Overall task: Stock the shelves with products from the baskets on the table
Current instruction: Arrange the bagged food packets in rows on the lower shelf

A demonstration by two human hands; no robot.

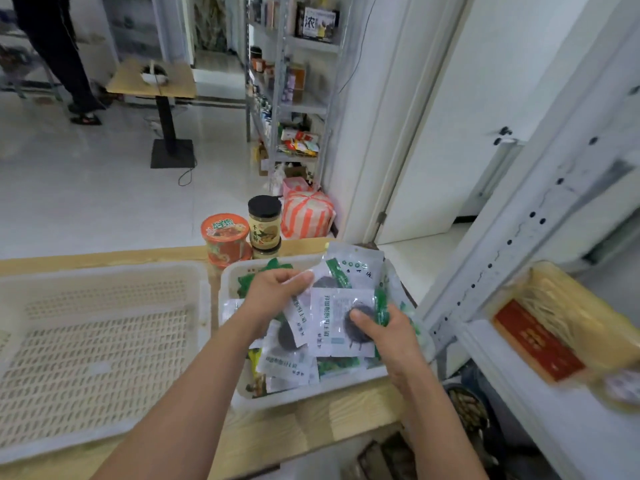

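Ideally pkts are stacked square before being lifted from basket (311, 397); front pkt (332, 317) is pinched by right hand (388, 332), rear pkt (300, 320) by left hand (273, 289).

The black-lidded jar (265, 223) at eleven o'clock is showing "干姜粉", while the far shelf box (317, 24) at twelve o'clock is displaying "浓".

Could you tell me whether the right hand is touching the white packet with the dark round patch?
Touching. The head view shows the right hand pinching the white packet, its thumb lying on the dark patch.
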